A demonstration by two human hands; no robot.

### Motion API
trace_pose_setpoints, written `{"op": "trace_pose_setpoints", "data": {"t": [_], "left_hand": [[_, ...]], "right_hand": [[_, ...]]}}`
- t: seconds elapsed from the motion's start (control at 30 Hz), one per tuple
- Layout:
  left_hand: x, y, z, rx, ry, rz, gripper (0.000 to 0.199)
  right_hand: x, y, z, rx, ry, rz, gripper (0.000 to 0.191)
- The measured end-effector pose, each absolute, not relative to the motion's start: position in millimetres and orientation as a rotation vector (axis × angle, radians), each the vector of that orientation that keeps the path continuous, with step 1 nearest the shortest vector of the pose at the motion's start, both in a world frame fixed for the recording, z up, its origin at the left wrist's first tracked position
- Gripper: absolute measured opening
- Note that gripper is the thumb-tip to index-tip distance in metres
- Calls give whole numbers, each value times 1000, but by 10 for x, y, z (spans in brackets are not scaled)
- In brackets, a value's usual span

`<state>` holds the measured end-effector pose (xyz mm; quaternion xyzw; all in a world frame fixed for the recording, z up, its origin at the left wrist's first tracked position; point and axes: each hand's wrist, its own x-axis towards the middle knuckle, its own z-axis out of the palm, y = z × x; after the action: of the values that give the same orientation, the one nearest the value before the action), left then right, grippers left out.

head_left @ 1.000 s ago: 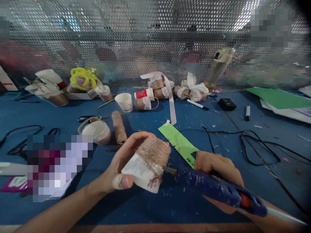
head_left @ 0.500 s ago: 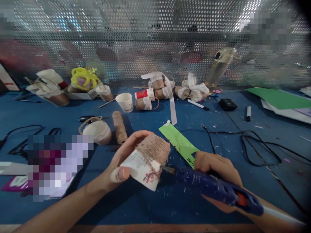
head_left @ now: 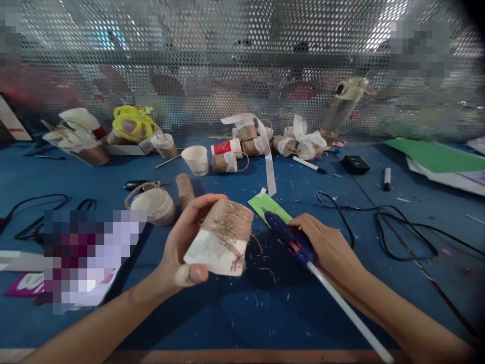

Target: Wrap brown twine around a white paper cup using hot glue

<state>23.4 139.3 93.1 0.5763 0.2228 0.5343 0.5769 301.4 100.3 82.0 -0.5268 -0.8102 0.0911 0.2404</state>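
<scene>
Tilted in my left hand (head_left: pixel 182 247) is a white paper cup (head_left: pixel 212 253), partly wrapped in brown twine (head_left: pixel 229 220). My fingers go behind it and my thumb rests near its rim; a loose strand of twine hangs on its right side. My right hand (head_left: pixel 322 242) grips a blue hot glue gun (head_left: pixel 290 237), with a long white glue stick (head_left: pixel 352 313) running out of its back. The gun's tip is over a light green paper strip (head_left: pixel 278 207), apart from the cup. Behind my left fingers lies a roll of twine (head_left: pixel 185 187), partly hidden.
A twine-handled cup (head_left: pixel 153 205) stands at left, near a white paper cup (head_left: pixel 195 159). Several decorated cups (head_left: pixel 250 136) are along the perforated metal screen (head_left: pixel 212 55). A black cord (head_left: pixel 379 207) loops at right. A tall bottle (head_left: pixel 343 106) and green paper (head_left: pixel 432 154) are farther back.
The glue gun has moved away from the cup, up and over the green strip, its tip now pointing away from me. My left hand has shifted the cup slightly left and up.
</scene>
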Motion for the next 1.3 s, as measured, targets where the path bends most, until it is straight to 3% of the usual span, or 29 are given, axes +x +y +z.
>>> {"op": "trace_pose_setpoints", "data": {"t": [0.17,0.3,0.37,0.47,0.6,0.87,1.1,1.3], "left_hand": [[315,1321,991,1468,487,1169,82],[293,1318,954,1588,502,1152,88],[270,1321,930,1682,528,1142,90],[254,1317,919,1843,600,1127,90],[265,1320,941,2125,638,1091,97],[308,1335,973,2348,565,1119,95],[302,1342,982,2389,583,1139,95],[300,1350,994,2364,586,1155,94]], "right_hand": [[3039,1111,727,-1559,-2181,175,45],[2987,1082,817,-1391,-2100,80,36],[2930,1010,908,-1220,-2039,302,28],[2833,878,1001,-1007,-1976,972,14],[2722,774,981,-902,-1799,1385,25],[2664,758,900,-929,-1666,1419,10],[2695,763,947,-947,-1459,1667,18],[2708,811,959,-1026,-1461,1562,22]]}}
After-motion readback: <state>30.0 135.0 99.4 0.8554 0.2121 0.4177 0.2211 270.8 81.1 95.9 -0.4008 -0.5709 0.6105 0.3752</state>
